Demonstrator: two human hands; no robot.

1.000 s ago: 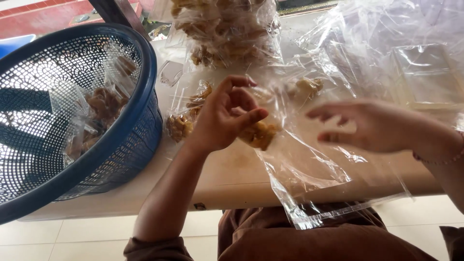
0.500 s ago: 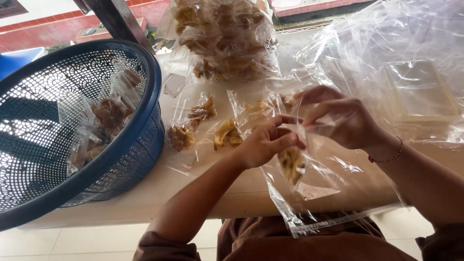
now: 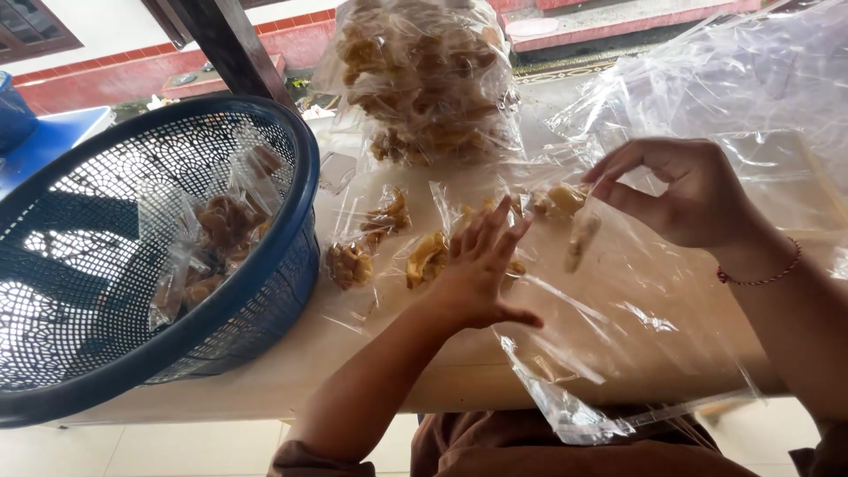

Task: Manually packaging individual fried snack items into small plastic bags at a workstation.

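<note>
Head view, itemised as we find it.

1. Left hand (image 3: 477,265): ours, fingers spread and nearly flat, palm down on a clear bag (image 3: 618,291) that lies on the worktop (image 3: 265,371). It grips nothing; the fingertips press the plastic beside some fried snack pieces (image 3: 428,258).

2. Right hand (image 3: 685,194): raised just above the worktop, thumb and forefinger pinched on the upper edge of the same bag, the other fingers curled. One pale snack piece (image 3: 579,240) hangs inside the plastic just below the pinch.

3. Clear bag: between our two hands, its lower end drooping over the near worktop edge.

4. Small filled packets (image 3: 362,243): two, flat on the worktop, just left of our left hand.

5. Blue basket (image 3: 291,177): plastic mesh, at the left end of the worktop, with several filled packets (image 3: 221,230) in it.

6. Large sack of snacks (image 3: 424,79): clear, at the far side of the worktop, behind the packets.

7. Loose plastic sheeting (image 3: 742,97): heaped far right, behind our right hand.
</note>
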